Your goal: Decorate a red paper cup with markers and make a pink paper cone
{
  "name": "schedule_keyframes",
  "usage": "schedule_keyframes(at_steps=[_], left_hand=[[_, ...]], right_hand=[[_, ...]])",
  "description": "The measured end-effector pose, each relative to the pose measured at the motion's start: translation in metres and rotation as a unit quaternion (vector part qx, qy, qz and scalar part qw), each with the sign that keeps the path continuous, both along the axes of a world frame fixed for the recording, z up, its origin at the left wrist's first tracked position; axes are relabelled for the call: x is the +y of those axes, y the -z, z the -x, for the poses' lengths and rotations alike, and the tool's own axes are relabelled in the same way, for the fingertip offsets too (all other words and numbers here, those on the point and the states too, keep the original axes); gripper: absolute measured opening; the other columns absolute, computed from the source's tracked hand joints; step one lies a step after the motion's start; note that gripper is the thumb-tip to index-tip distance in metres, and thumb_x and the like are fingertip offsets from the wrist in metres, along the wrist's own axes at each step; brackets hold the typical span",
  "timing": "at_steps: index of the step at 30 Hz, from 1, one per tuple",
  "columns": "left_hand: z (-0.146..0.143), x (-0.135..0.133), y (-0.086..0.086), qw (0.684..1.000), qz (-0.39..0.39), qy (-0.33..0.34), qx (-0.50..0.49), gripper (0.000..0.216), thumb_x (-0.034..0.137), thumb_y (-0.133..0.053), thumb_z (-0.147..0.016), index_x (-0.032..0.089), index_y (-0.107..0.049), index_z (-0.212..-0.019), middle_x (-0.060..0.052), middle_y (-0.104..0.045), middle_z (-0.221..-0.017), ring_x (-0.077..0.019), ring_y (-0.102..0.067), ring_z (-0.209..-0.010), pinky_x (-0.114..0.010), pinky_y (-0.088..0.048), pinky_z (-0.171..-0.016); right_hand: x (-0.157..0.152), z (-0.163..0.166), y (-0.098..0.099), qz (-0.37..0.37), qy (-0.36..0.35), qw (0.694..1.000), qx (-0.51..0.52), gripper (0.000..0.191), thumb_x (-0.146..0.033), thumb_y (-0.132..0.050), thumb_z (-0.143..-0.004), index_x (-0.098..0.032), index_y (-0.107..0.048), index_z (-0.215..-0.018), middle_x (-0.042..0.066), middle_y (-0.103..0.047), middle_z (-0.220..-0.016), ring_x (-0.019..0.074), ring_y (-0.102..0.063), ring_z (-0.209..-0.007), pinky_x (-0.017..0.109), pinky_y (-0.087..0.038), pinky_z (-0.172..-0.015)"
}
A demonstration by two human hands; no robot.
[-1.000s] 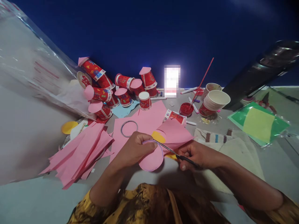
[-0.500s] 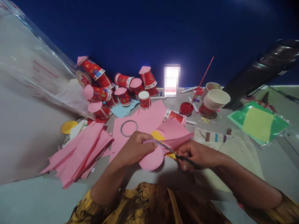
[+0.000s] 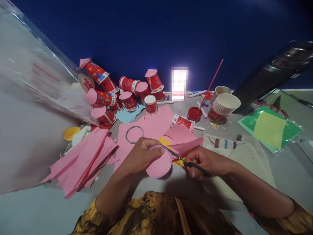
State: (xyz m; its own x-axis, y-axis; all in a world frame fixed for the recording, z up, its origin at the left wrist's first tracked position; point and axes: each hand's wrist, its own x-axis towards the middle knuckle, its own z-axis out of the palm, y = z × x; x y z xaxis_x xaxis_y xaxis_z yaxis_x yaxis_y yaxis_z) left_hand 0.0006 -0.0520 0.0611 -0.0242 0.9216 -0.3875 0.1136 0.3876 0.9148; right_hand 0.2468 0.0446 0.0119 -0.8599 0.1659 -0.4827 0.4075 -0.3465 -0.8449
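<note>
My left hand [image 3: 140, 156] pinches a pink paper circle [image 3: 159, 164] with a purple drawn outline, still joined to a larger pink sheet [image 3: 182, 137]. My right hand [image 3: 207, 161] grips dark-handled scissors [image 3: 182, 160]. Their blades lie along the circle's upper right edge. A yellow paper piece [image 3: 165, 142] shows just behind the circle.
Pink paper strips [image 3: 83, 160] lie at the left. Red paper cups with pink caps [image 3: 114, 94] pile at the back. A stack of white-lined cups [image 3: 223, 106], a red paint pot [image 3: 195, 114], markers, a ring [image 3: 134, 134], green and yellow sheets in plastic [image 3: 270, 129] and a cloth [image 3: 234, 147] surround them.
The scissors have crept a little further along the circle's outline. Both hands hold almost the same place.
</note>
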Motion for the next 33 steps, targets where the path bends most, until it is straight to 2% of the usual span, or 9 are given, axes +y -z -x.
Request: schedule_keyframes(at_steps=[13,17,25,33], left_hand=[[-0.0016,-0.001,0.0009,1.0,-0.008,-0.011,-0.026,0.034,0.044,-0.074,-0.079,0.013,-0.066,-0.069,0.002,-0.049,-0.062,-0.0098,-0.039,-0.057,-0.021,-0.03,-0.05],[-0.0011,-0.0015,0.0006,1.0,-0.013,-0.009,-0.022,0.034,0.044,-0.074,-0.078,0.014,-0.064,-0.064,0.004,-0.044,-0.058,-0.0093,-0.035,-0.055,-0.021,-0.028,-0.05],[0.0012,0.0009,-0.0026,0.999,-0.01,0.04,0.005,0.028,0.037,-0.07,-0.076,0.015,-0.064,-0.061,0.004,-0.043,-0.057,-0.0091,-0.033,-0.055,-0.021,-0.025,-0.049],[0.0011,0.0023,-0.005,0.998,0.004,0.062,0.023,0.035,0.041,-0.067,-0.077,0.018,-0.052,-0.055,0.005,-0.033,-0.054,-0.0079,-0.025,-0.052,-0.023,-0.016,-0.046]], right_hand=[[0.0001,0.0022,-0.0023,0.018,0.005,1.0,0.002,0.059,-0.067,-0.094,-0.058,-0.014,-0.069,-0.068,-0.005,-0.059,-0.049,0.0065,-0.046,-0.045,0.018,-0.027,-0.043],[0.0,0.001,0.0016,0.019,0.008,1.0,0.005,0.057,-0.064,-0.095,-0.059,-0.014,-0.07,-0.068,-0.005,-0.059,-0.049,0.0063,-0.046,-0.044,0.018,-0.028,-0.043],[0.0004,-0.0004,0.0023,0.011,-0.009,1.0,-0.014,0.052,-0.06,-0.094,-0.064,-0.015,-0.069,-0.07,-0.003,-0.063,-0.053,0.0082,-0.054,-0.048,0.017,-0.033,-0.045],[0.001,0.0009,-0.0037,-0.016,-0.017,1.0,-0.019,0.05,-0.057,-0.092,-0.066,-0.015,-0.066,-0.067,-0.002,-0.066,-0.057,0.0081,-0.054,-0.05,0.017,-0.031,-0.045]])
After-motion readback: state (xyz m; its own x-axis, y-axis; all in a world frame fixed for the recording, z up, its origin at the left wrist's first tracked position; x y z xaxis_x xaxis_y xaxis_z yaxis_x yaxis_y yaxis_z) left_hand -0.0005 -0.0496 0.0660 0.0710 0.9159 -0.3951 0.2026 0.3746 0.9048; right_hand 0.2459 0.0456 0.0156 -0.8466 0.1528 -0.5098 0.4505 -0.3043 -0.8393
